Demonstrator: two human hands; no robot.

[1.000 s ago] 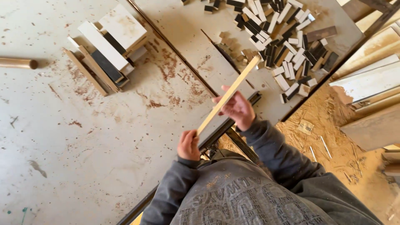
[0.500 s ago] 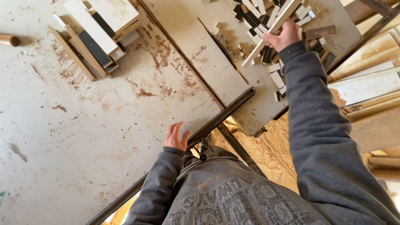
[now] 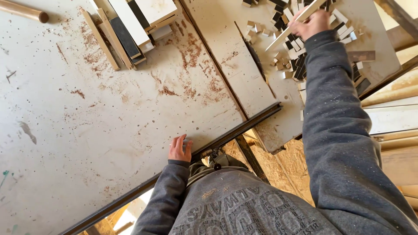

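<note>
One wooden strip (image 3: 291, 25) at 1 o'clock, far end cut off by frame edge; right hand (image 3: 310, 24) closed around it above the scattered offcut blocks (image 3: 296, 56), too many to count. Left hand (image 3: 180, 148), fingers spread, flat on table (image 3: 87, 130) near 6 o'clock.

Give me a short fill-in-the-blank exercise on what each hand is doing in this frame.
1. The right hand holds a thin wooden ____ over the pile of small blocks.
2. The left hand rests flat on the ____, near its dark metal edge rail.
3. The stack of boards lies to the ____ of the saw blade in the picture.

Missing words: strip; table; left
</note>
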